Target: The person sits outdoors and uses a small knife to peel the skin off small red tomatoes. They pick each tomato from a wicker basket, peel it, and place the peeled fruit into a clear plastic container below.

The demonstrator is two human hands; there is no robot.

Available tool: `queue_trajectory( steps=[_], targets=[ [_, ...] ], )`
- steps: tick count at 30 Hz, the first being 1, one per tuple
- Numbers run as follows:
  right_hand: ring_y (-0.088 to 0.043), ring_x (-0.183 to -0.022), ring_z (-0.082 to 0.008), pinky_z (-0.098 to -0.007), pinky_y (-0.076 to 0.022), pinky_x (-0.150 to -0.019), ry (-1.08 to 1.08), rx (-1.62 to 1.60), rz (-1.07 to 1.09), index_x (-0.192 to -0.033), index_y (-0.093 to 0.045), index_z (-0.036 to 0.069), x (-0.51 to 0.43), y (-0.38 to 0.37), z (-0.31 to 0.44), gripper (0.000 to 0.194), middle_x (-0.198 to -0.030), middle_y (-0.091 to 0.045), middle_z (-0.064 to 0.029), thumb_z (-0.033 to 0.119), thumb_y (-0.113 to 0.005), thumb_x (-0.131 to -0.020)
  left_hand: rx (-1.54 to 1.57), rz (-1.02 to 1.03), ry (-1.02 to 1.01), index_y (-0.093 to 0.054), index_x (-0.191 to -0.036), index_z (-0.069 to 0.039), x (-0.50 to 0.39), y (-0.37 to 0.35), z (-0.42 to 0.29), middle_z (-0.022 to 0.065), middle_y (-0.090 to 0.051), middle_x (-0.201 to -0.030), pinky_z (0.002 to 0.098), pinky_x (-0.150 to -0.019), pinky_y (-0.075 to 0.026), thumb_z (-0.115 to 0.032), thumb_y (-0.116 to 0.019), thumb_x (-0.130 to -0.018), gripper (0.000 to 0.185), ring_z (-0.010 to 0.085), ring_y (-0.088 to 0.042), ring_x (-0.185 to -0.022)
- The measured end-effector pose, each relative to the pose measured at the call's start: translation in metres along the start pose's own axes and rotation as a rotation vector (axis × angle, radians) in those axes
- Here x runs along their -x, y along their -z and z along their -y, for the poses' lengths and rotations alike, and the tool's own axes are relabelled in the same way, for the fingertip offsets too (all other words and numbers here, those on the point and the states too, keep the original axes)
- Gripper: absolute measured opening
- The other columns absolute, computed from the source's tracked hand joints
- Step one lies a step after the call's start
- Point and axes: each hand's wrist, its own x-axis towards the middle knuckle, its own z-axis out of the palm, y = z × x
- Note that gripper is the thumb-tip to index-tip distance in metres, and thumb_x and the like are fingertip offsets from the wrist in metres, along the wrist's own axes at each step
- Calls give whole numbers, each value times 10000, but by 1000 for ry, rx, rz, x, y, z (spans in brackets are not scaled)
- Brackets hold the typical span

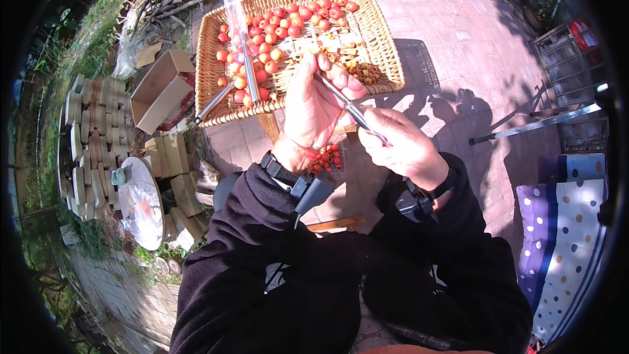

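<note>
My right hand is closed around a slim metal tool, whose tip reaches into my left hand. The left fingers are curled at that tip; whether a fruit sits between them cannot be told. Beyond both hands is a rectangular wicker basket with small red fruits like hawthorns or crab apples, and cut yellowish scraps at its right. Two metal tubular tools lie at the basket's left, one upright across the fruit, one on the near corner. Below my wrists is a container of red fruits.
An open cardboard box stands left of the basket, near stacked bricks and a round board bearing a small cup. At the right are a metal rack and a dotted cushion. Brick paving lies beyond the basket.
</note>
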Motion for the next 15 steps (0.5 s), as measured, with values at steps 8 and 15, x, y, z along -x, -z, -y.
queue_trajectory(
  steps=[8,15],
  targets=[
    [-618,-704,-259,-347,-487,-626,783,1124,-361,-1250,-613,52,-13,-11,-9,267,-840,-599,-150,69,-636,-984,-39,-88,-25,-565,-1102,-34,0,-1,4,198,-656,-1090,522,-1045,-524,-438,-566,-1057,407,349,-670,-1094],
    [-726,-794,-290,-340,-567,-698,916,1412,-577,-1341,-655,93,-8,-11,-8,448,-936,-696,-151,-2,-712,-907,-248,-191,-191,-554,-1111,-66,0,2,11,110,-638,-1066,504,-899,-611,-368,-532,-1087,304,307,-710,-962]
  ],
)
